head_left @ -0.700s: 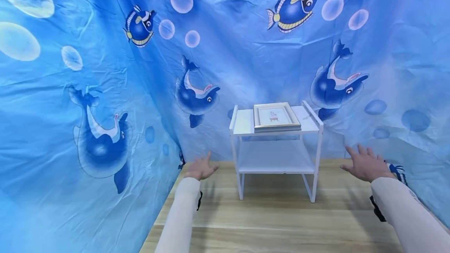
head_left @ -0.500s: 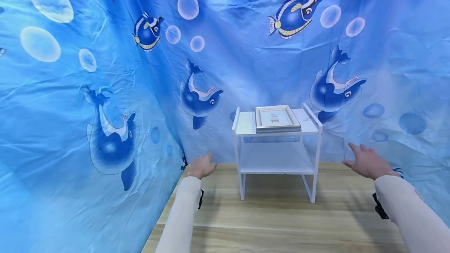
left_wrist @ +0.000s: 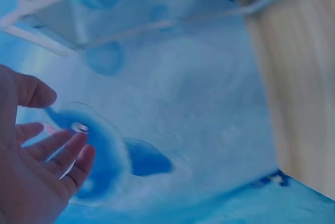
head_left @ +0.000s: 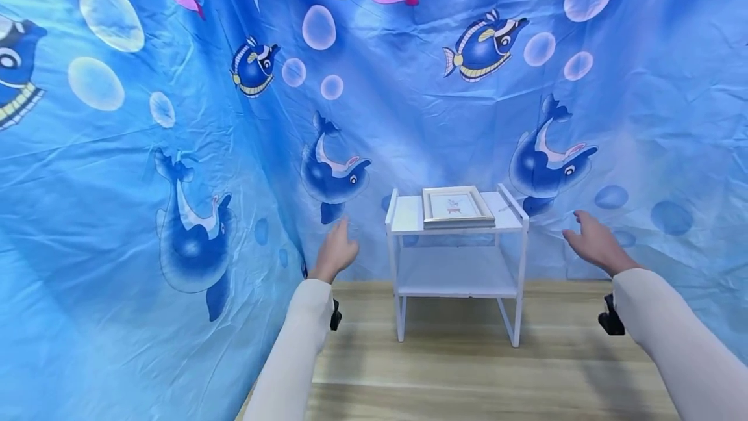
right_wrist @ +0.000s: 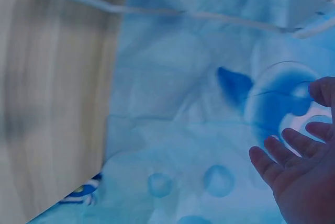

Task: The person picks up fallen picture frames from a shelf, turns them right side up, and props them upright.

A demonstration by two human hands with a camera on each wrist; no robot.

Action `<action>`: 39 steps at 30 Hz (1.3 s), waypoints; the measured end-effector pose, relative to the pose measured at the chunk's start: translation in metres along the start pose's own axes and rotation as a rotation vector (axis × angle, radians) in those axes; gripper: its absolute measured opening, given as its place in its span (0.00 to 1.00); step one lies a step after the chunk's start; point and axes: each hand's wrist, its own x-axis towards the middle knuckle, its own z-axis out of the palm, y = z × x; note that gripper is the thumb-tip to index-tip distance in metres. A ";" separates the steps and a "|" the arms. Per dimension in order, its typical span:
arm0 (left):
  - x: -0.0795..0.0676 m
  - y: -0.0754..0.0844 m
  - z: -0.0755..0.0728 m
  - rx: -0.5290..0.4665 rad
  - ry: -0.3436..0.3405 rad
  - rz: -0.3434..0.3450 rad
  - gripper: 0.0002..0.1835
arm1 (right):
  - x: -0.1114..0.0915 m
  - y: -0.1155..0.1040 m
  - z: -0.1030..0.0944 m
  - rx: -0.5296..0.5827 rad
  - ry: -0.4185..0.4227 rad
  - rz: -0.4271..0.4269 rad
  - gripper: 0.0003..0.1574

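A small white two-tier shelf (head_left: pixel 457 271) stands on the wooden surface in the head view. On its top tier lies a picture frame (head_left: pixel 458 206) with a pale gold border and a small picture inside. My left hand (head_left: pixel 336 251) hovers left of the shelf, apart from it. To the right of the shelf my right hand (head_left: pixel 597 243) is also in the air, touching nothing. Both wrist views show the left hand (left_wrist: pixel 42 161) and the right hand (right_wrist: pixel 303 156) with loosely bent fingers, nothing between them.
A blue curtain (head_left: pixel 403 115) printed with fish, dolphins and bubbles hangs behind the shelf and along the left side. The light wooden surface (head_left: pixel 444 382) extends under the shelf towards me.
Both hands have risen from low beside the shelf to nearer the height of its top. The head view has tilted up, so the shelf sits lower. The picture frame stays on the shelf.
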 end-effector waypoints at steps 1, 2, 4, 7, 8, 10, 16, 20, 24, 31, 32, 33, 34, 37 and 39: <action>0.004 0.006 -0.003 -0.009 0.019 0.003 0.34 | 0.004 -0.004 -0.002 0.024 0.012 0.005 0.45; 0.008 0.012 -0.006 -0.016 0.036 0.005 0.34 | 0.007 -0.008 -0.005 0.045 0.025 0.010 0.45; 0.015 0.025 -0.012 -0.041 0.062 0.001 0.34 | 0.013 -0.018 -0.011 0.101 0.029 0.024 0.46; 0.026 0.043 -0.022 -0.083 0.073 0.003 0.33 | 0.022 -0.034 -0.021 0.173 0.033 0.047 0.51; 0.028 0.050 -0.025 -0.095 0.063 0.006 0.33 | 0.024 -0.040 -0.025 0.188 0.030 0.057 0.53; 0.035 0.062 -0.029 -0.116 0.044 0.018 0.33 | 0.031 -0.051 -0.030 0.208 0.021 0.062 0.57; 0.055 0.098 -0.029 -0.159 -0.072 0.030 0.34 | 0.057 -0.080 -0.036 0.221 0.007 0.037 0.61; 0.063 0.122 -0.018 -0.175 -0.182 0.012 0.37 | 0.073 -0.096 -0.032 0.257 -0.028 0.020 0.59; 0.067 0.136 -0.001 -0.159 -0.274 -0.027 0.39 | 0.086 -0.106 -0.020 0.295 -0.125 0.043 0.58; 0.074 0.146 0.019 -0.174 -0.332 -0.048 0.39 | 0.102 -0.120 0.004 0.315 -0.273 0.094 0.54; 0.075 0.147 0.021 -0.169 -0.337 -0.050 0.38 | 0.104 -0.120 0.007 0.310 -0.287 0.100 0.54; 0.077 0.147 0.023 -0.166 -0.344 -0.055 0.38 | 0.106 -0.121 0.010 0.309 -0.296 0.103 0.52; 0.078 0.148 0.025 -0.162 -0.349 -0.058 0.38 | 0.108 -0.121 0.012 0.308 -0.307 0.105 0.51; 0.084 0.151 0.031 -0.166 -0.361 -0.069 0.36 | 0.114 -0.121 0.017 0.323 -0.328 0.116 0.46; 0.087 0.153 0.035 -0.185 -0.363 -0.077 0.34 | 0.118 -0.120 0.019 0.326 -0.324 0.121 0.39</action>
